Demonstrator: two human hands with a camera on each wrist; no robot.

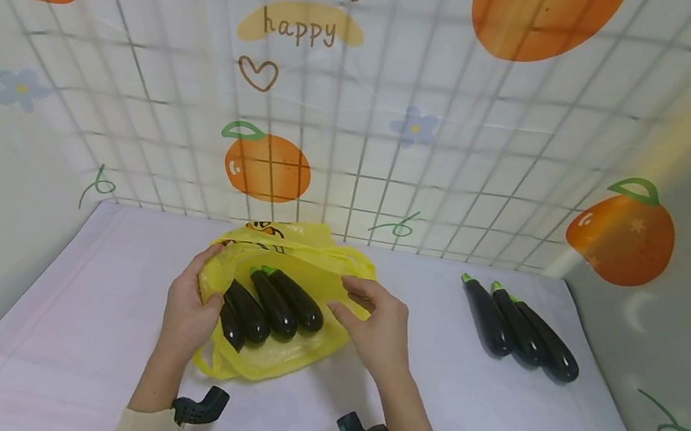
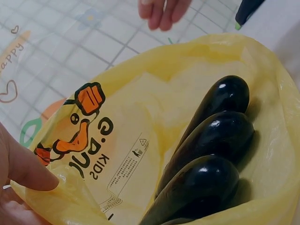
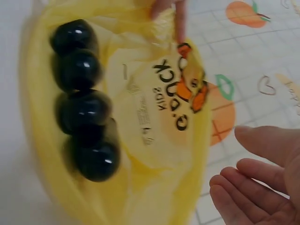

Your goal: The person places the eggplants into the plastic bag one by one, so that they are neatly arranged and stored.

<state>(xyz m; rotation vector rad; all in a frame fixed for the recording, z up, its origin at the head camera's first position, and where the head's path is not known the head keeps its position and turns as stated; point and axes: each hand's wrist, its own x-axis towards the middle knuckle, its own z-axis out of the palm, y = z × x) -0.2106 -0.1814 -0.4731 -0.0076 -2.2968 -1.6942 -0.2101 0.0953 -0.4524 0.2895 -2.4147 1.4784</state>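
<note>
A yellow plastic bag [image 1: 266,370] with a cartoon duck print lies with its mouth spread wide. Several dark, glossy eggplants [image 1: 274,302] lie side by side inside it, their rounded ends toward the person. My left hand [image 1: 193,304] pinches the bag's left edge between thumb and fingers, and the left wrist view shows the thumb [image 2: 33,173] over the film. Beside the bag's right edge hovers my right hand [image 1: 378,326], fingers loosely bent and apart from the thumb. The right wrist view shows nothing in this hand [image 3: 258,183].
Three more eggplants [image 1: 520,333] lie together at the right of the white table [image 1: 59,351], green stem ends pointing to the back. A white grid-patterned cloth [image 1: 364,98] with printed oranges stands behind the table, and similar printed sheets flank it.
</note>
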